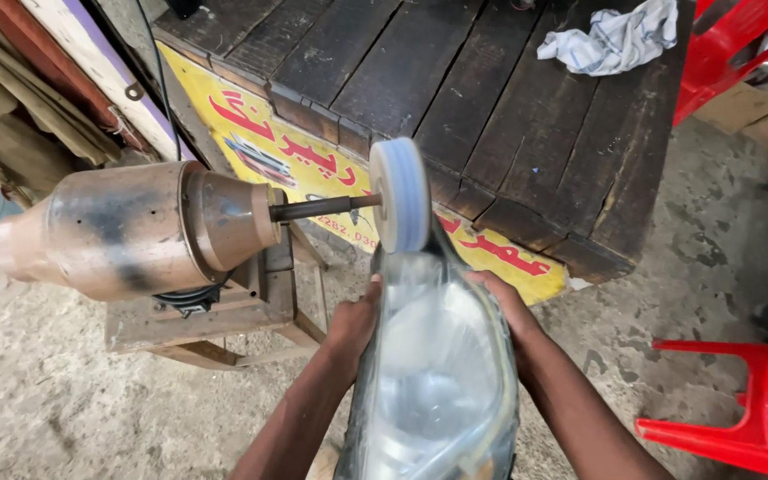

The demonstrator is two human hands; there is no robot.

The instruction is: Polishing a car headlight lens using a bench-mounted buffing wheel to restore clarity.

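I hold a clear plastic car headlight (433, 373) upright in front of me, its top end pressed up against a round cloth buffing wheel (400, 194). My left hand (356, 322) grips the headlight's left edge and my right hand (501, 298) grips its right edge, both just below the wheel. The wheel sits on a dark shaft sticking out of a rusty metal motor housing (135, 229) on the left.
The motor stands on a low wooden frame (224, 324) on a dusty concrete floor. Behind the wheel is a dark wooden plank table (491, 98) with a yellow painted sign on its side and a crumpled cloth (615, 37) on top. Red plastic chairs (740, 418) stand at the right.
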